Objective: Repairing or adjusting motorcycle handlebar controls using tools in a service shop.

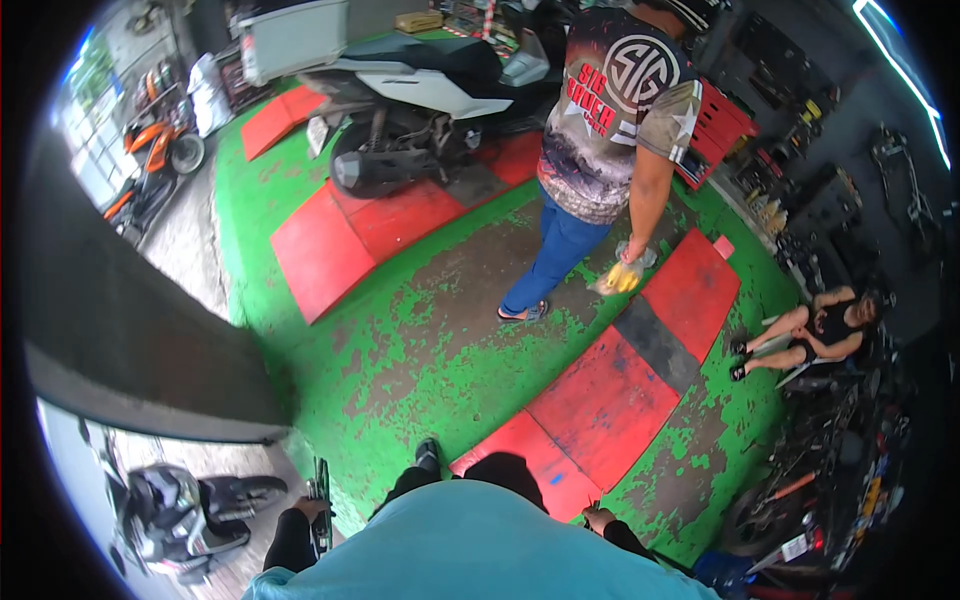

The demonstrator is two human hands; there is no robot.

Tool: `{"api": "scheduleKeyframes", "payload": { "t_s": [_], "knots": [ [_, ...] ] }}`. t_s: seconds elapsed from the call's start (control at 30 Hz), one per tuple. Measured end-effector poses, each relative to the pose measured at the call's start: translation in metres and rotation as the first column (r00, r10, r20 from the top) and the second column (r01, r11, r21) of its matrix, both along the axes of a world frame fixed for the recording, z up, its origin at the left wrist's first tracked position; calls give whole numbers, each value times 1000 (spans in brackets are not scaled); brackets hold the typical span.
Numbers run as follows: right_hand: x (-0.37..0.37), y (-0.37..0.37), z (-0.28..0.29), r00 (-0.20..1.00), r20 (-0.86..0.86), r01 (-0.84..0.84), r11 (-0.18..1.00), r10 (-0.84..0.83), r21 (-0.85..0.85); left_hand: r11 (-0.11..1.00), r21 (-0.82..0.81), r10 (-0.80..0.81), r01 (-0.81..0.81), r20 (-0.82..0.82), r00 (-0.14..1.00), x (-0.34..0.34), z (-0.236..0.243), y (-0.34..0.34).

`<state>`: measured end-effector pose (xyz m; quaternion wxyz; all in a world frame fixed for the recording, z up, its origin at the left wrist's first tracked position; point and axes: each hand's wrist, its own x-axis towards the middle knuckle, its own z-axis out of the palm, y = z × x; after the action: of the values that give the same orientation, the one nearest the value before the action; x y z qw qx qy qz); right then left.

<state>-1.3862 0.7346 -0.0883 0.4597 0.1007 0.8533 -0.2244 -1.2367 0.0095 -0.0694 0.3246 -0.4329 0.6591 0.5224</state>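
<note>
Black sleeves [290, 540] are flanking a teal shirt [470, 550] at the lower edge. The left hand [308, 509] is gripping a dark tool [320, 492], fingers wrapped around it; the tool is standing roughly upright along the hand's inner side, poking out above and below the fingers. Out past the shirt's other side, the right hand [601, 519] is curling beside the near end of a red ramp [605, 400], with a small thin thing [592, 506] showing at its fingertips; whether they are clamping it, one cannot tell. Both held shapes are looking too small and dark to identify. The shirt is covering much of the forearms. Farther off, a co-worker [620, 120], head cut off by the top edge, is hiding part of a scooter [435, 95] and dangling a blurry yellow bundle [624, 276].
</note>
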Motion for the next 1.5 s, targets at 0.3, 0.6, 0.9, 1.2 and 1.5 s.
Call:
{"api": "scheduleKeyframes", "payload": {
  "t_s": [0.3, 0.6, 0.9, 1.2, 1.5],
  "knots": [
    [-37, -56, -59, 381, 311, 924, 353, -871, -146, 951, -255, -197, 172, -73, 978, -298, 29, -76],
    [-252, -14, -83, 854, 176, 516, 754, -489, -407, 816, -185, -578, 548, -262, 773, -470, -24, -49],
    [-558, 47, 49, 600, -13, 782, 590, -800, -200, 47, -420, -995, 906, -96, 7, -701, -73, 17],
    [-609, 64, -37, 181, 41, 984, 180, -983, -13, 202, -239, -979, 950, -71, 190, -995, -83, 81],
    [-803, 111, -56, 92, 33, 991, 88, -995, -105, 355, -24, -935, 935, 17, 355, -1309, -40, 177]
  ]
}}
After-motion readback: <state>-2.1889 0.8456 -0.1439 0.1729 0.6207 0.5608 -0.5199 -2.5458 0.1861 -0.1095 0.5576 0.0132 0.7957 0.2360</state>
